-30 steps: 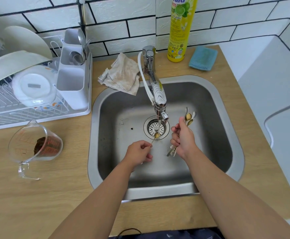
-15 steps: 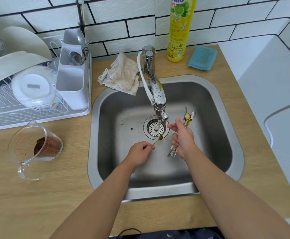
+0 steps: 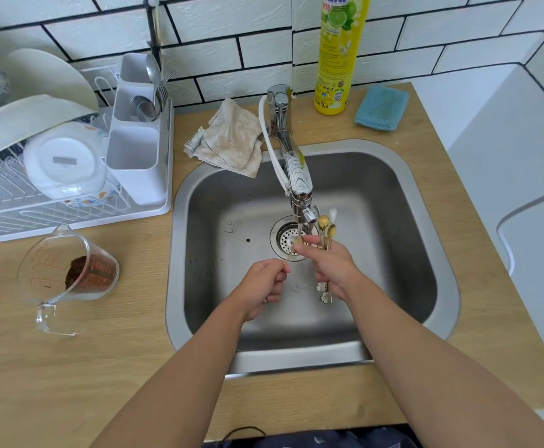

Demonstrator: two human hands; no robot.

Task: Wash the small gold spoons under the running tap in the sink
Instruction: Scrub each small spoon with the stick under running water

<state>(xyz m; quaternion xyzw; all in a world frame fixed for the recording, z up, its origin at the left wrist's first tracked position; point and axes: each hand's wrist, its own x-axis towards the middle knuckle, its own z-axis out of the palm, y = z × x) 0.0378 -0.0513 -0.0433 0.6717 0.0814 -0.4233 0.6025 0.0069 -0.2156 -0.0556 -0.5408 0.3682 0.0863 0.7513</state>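
Head view: single gold spoon (image 3: 291,251) over sink (image 3: 403,253) drain, long axis diagonal, bowl up-right under tap (image 3: 298,179) stream, handle down-left into left hand (image 3: 264,286). Bundle of gold spoons (image 3: 325,229) near upright, bowls up toward tap, flower-tipped handle ends down below right hand (image 3: 333,270). Measuring jug (image 3: 67,266) on its side on tabletop (image 3: 70,367) w/ dark brown stuff inside. Cutlery holder (image 3: 135,137) in dish rack (image 3: 70,208) w/ steel spoons & forks; plates & bowl in rack. Left hand pinched shut on single spoon's handle. Right hand clenched round bundle, thumb & forefinger out, touching single spoon's bowl.
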